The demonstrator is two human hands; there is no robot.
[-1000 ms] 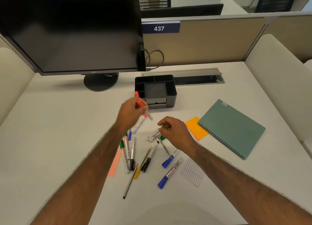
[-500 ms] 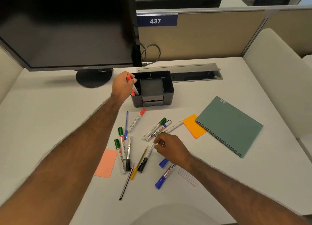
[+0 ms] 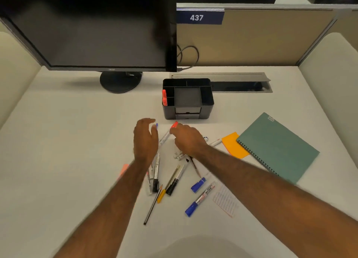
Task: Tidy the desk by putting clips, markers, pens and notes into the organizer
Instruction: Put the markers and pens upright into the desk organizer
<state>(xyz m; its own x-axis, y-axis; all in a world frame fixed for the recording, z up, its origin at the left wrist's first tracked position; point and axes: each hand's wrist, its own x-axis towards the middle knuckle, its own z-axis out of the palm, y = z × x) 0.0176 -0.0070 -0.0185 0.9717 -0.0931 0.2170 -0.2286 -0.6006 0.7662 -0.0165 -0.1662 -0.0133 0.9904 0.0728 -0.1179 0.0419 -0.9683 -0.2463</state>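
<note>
On the white desk (image 3: pixel 58 141), the black organizer (image 3: pixel 188 110) stands just in front of the cable slot, two red markers (image 3: pixel 164 98) upright in its left compartments, with bare desk to its left and a strip of it in front. Nearer, the left hand (image 3: pixel 145 139) hovers with fingers loosely spread and holding nothing, while the right hand (image 3: pixel 187 139) has its fingers closed round the red-capped marker (image 3: pixel 168 133). Below the hands lie scattered pens and markers (image 3: pixel 174 180), a blue-capped marker (image 3: pixel 200 199) and a printed note (image 3: pixel 225 200); the orange note (image 3: pixel 233 145) touches the green notebook (image 3: pixel 277 149) at right.
</note>
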